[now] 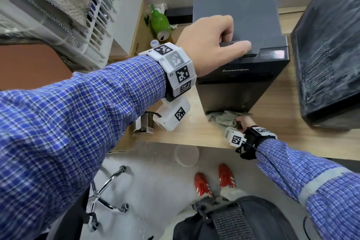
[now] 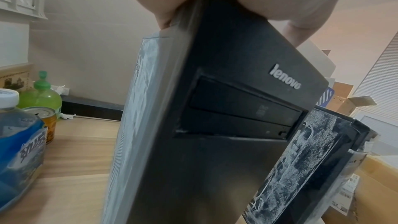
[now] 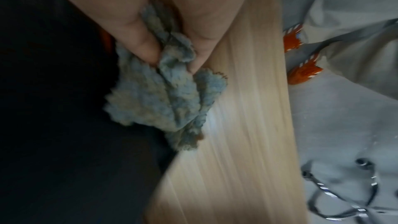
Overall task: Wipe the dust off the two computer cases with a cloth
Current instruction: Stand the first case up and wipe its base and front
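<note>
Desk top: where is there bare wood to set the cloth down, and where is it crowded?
Bare desk runs between the Lenovo case and the dusty case, and along the front edge right of the right hand gripping the cloth. The left corner is crowded with bottles and a can.

Light wood desk (image 1: 276,107) in front of me, plain beige wall (image 2: 96,23) behind. Grey floor (image 1: 155,191) below, chrome chair base (image 1: 105,197) at my left, window blinds (image 2: 381,74) far right.

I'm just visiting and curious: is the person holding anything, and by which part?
The left hand grips the Lenovo case by its top front edge; the right hand pinches a bunched fold of the cloth.
</note>
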A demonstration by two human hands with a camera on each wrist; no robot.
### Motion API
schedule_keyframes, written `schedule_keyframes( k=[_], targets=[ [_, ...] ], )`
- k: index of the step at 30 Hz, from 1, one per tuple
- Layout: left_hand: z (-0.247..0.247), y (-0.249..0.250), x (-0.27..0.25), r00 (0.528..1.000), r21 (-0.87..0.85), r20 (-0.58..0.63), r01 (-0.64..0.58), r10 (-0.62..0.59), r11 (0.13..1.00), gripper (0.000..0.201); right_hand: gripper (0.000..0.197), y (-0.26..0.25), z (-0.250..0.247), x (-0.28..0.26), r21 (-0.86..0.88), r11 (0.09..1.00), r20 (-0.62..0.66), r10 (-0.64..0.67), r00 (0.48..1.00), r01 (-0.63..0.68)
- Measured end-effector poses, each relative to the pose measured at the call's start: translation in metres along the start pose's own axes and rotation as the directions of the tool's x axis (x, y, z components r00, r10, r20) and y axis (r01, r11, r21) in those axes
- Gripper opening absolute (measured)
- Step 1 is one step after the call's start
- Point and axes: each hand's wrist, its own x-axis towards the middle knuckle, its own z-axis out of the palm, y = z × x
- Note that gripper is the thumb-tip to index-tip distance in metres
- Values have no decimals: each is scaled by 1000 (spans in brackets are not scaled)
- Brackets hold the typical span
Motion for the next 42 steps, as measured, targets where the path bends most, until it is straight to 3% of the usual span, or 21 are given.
schedule_keyframes(
  k=[4,6,8,10,13,16,21,24,27,31,35,37,40,42],
  targets=[
    [1,0,0,1000,-1,-11,-6,6,1000,43,31,0,-18,10,76,997,-93,12,996,-5],
    [1,0,0,1000,-4,-9,1,-1,1000,46,27,5,-11,16,74,997,-78,33,996,-27],
    [1,1,0,1000,-11,-8,2,-2,1000,49,20,12,4,19,-50,998,-32,26,999,-27],
    [1,0,0,1000,-13,-7,6,-6,1000,50,18,19,27,18,-164,986,97,31,995,-15],
    [1,-2,0,1000,-13,-6,5,-5,1000,48,32,26,53,16,-408,912,125,97,987,-38],
    [1,-3,-1,1000,-13,-6,2,-2,1000,45,33,20,51,7,-533,837,185,-30,982,126],
    [2,-5,1,1000,-11,-13,-7,7,1000,41,15,-4,20,-22,-180,981,-20,-74,997,70],
    [3,-5,2,1000,4,-13,-16,16,1000,40,22,-10,-10,-28,-97,992,-70,-88,994,81],
    [3,-5,1,1000,8,-15,-20,20,1000,39,26,-9,-27,-31,46,995,-38,-90,995,92],
    [0,-5,0,1000,-10,0,-17,17,1000,40,52,-31,-50,-42,194,965,-55,-167,984,175],
    [-4,-1,-2,1000,-4,26,-6,6,1000,38,39,-72,-74,-69,212,908,-172,-329,929,361],
    [-7,1,-3,998,-10,55,17,-16,1000,38,33,-96,-71,-97,295,856,-131,-404,905,424],
    [-18,5,-4,993,-46,117,35,-30,998,42,26,-133,-55,-146,334,825,35,-494,869,456],
    [-29,4,-6,992,-67,113,59,-51,996,41,21,-158,-38,-180,249,779,84,-610,788,576]
  ],
)
